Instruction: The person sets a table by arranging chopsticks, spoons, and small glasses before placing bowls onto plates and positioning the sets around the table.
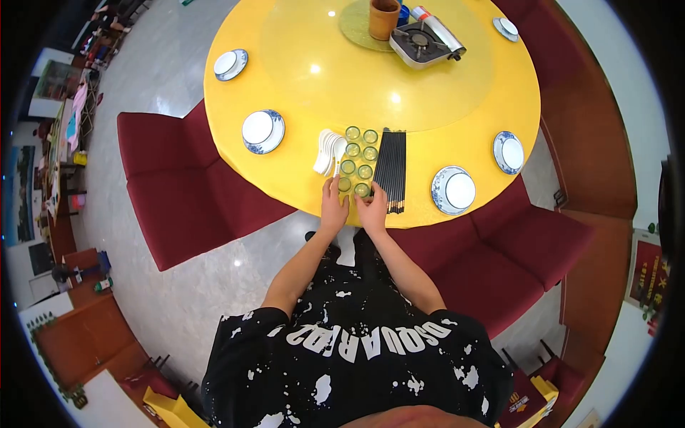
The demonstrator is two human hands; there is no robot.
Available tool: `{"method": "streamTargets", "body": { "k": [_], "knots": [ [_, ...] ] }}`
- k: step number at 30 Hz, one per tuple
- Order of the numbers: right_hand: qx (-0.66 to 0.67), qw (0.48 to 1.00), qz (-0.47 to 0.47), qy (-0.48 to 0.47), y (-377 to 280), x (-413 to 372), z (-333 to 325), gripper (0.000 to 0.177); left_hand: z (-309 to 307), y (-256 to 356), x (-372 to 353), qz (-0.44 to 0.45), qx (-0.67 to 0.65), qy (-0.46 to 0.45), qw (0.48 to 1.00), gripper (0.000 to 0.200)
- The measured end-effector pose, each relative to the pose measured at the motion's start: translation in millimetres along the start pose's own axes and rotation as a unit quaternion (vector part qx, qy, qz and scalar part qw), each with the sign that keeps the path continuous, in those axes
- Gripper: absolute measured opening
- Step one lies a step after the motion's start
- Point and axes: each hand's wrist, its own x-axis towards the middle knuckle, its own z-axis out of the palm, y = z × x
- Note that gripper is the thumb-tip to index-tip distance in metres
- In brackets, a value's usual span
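Observation:
My left hand (333,207) is at the near edge of the yellow table, its fingers and thumb curled about the nearest left green glass (344,185). Beside it, my right hand (372,212) has its thumb and fingers around the nearest right green glass (362,190). More green glasses (352,150) stand in two columns beyond my hands. White soup spoons (327,152) lie nested together left of the glasses. On their right, a row of black chopsticks (390,167) is laid side by side. The glass bottoms are partly hidden by my fingers.
Bowls on blue-patterned plates, such as the left plate (274,143) and right plate (442,205), ring the yellow table (300,192). A portable gas stove (421,46) and brown pot (384,20) are at the back. Dark red chairs (189,203) flank me.

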Motion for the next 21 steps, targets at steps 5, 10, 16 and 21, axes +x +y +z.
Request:
{"method": "streamTargets", "body": {
  "k": [5,10,16,21],
  "knots": [
    [0.062,0.997,0.046,0.008,-5.5,-24.1,-49.0,0.038,-26.4,9.0,-35.1,-0.037,-0.053,-0.002,0.998,0.062],
    [0.019,0.982,0.112,0.15,2.3,-140.3,-131.8,0.019,-24.7,-3.3,-122.7,0.262,-0.042,-0.25,0.931,0.048],
    [-0.023,0.909,0.386,0.152,48.7,-406.3,-158.0,0.031,6.5,6.8,-202.1,0.147,-0.038,-0.45,0.88,0.048],
    [0.195,0.606,0.73,0.25,166.7,-689.0,-100.7,0.02,41.1,17.6,-221.5,0.212,0.035,-0.517,0.829,0.043]
  ]
}}
